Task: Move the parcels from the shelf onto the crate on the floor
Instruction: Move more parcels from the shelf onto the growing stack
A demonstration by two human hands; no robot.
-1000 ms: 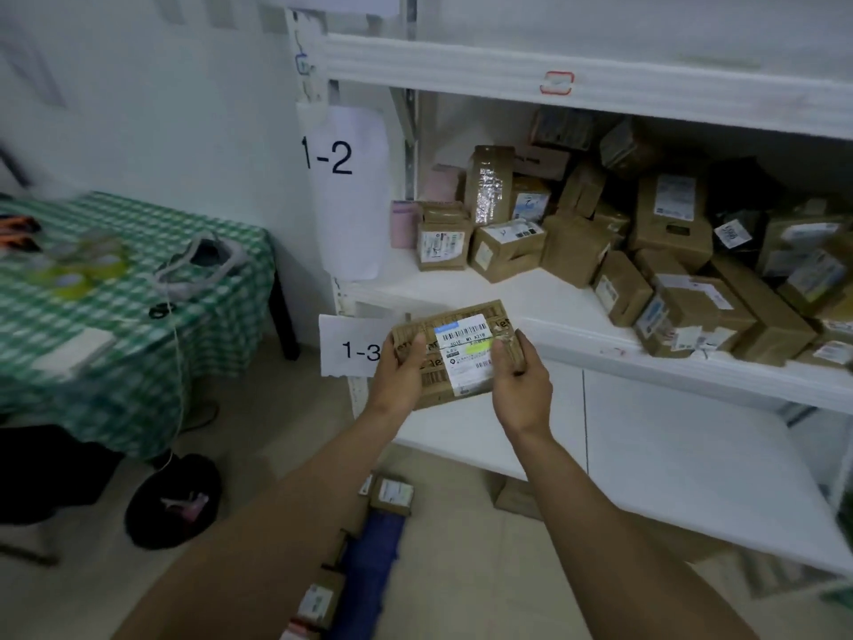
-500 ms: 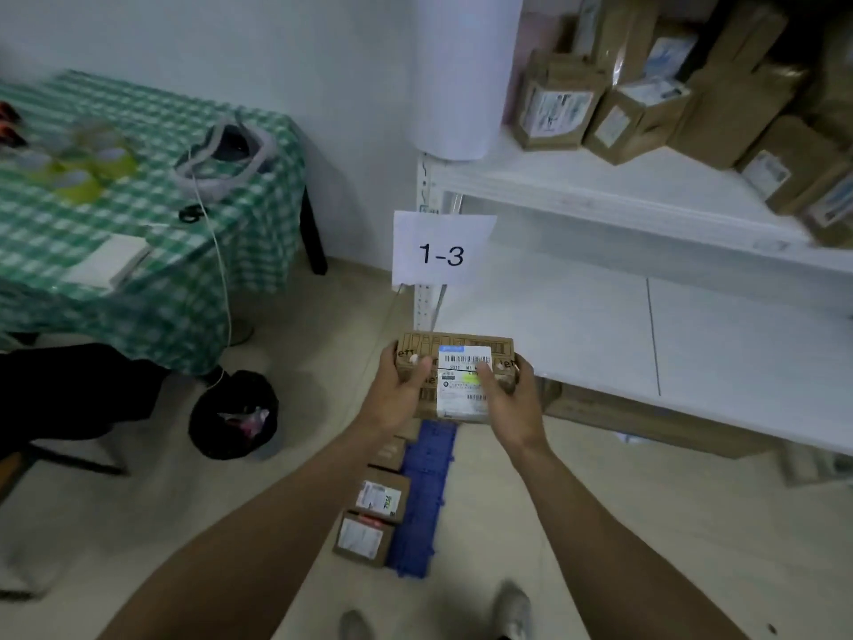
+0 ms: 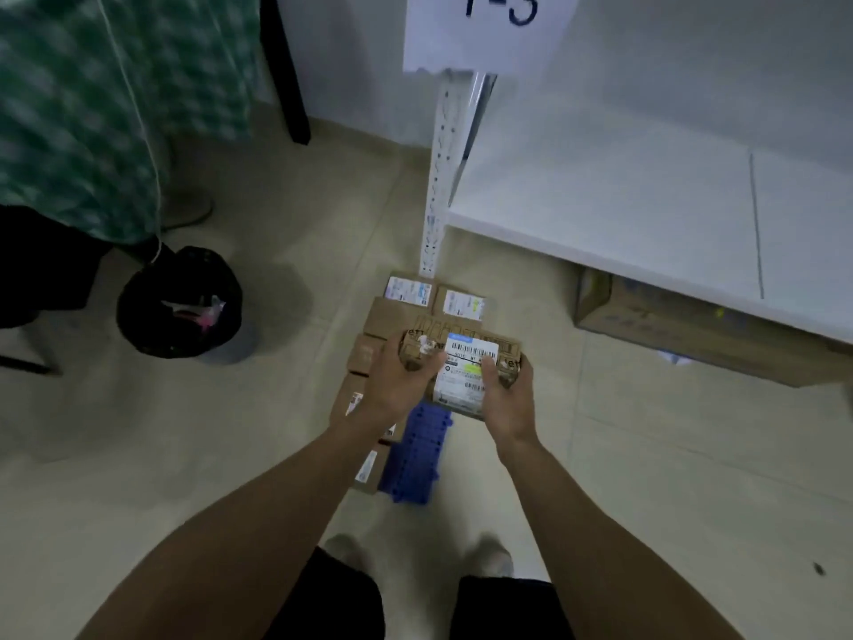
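Now we hold the parcel (image 3: 466, 362) in both hands above the floor. The left hand (image 3: 397, 390) is curled round its left end and the right hand (image 3: 507, 404) grasps its right end, with the thumb lying on the white label (image 3: 468, 369), so both grips are closed on the box. It hangs over the far part of the blue crate (image 3: 417, 459), which lies on the floor just ahead of our feet. The other parcels (image 3: 387, 316) already sit along the crate's far end and down its left side, packed edge to edge. As we judge it, the step in hand is the set-down, and the free place is the bare blue strip on the near right. To do it well we should bend at the knees and bring the box down level, label up, toward that strip. We slide it in just beside its neighbours rather than dropping it onto them. We should mind the row on the left, which looks close to the crate's edge and could be nudged off by a careless elbow or a skewed landing. The shelf (image 3: 600, 214) and its white post (image 3: 436, 177) stand near on the right, so we had better come straight down and not swing wide. Only when the box rests flat and bears its own weight should we loosen our fingers, the left hand first, since that side abuts the neighbours.
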